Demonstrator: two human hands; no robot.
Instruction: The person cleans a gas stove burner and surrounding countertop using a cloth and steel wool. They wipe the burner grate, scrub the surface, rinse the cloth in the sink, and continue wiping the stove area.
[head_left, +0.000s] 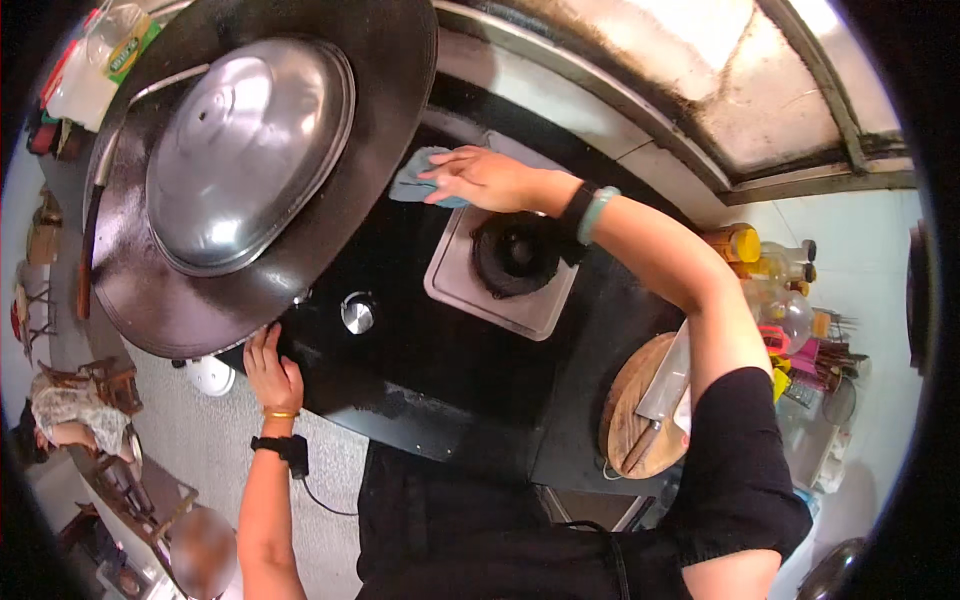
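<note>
My right hand (480, 178) presses a blue-grey cloth (420, 180) with spread fingers, on the black glass top of a gas stove (405, 262), just behind the right burner (517, 251). The cloth lies between that burner's square metal plate (502, 319) and a large dark wok (300, 300). A domed metal lid (247, 157) sits in the wok. My left hand (274, 369) is at the wok's near rim and the stove's front left corner; its fingertips are partly hidden under the rim, so its hold cannot be told. A metal control knob (358, 315) is to its right.
On the right, a cleaver (667, 375) and another knife (641, 446) lie on a round wooden board (626, 405). Bottles (739, 244) stand by the wall. A long-handled utensil (94, 225) leans across the wok. A person (202, 551) is at the lower left.
</note>
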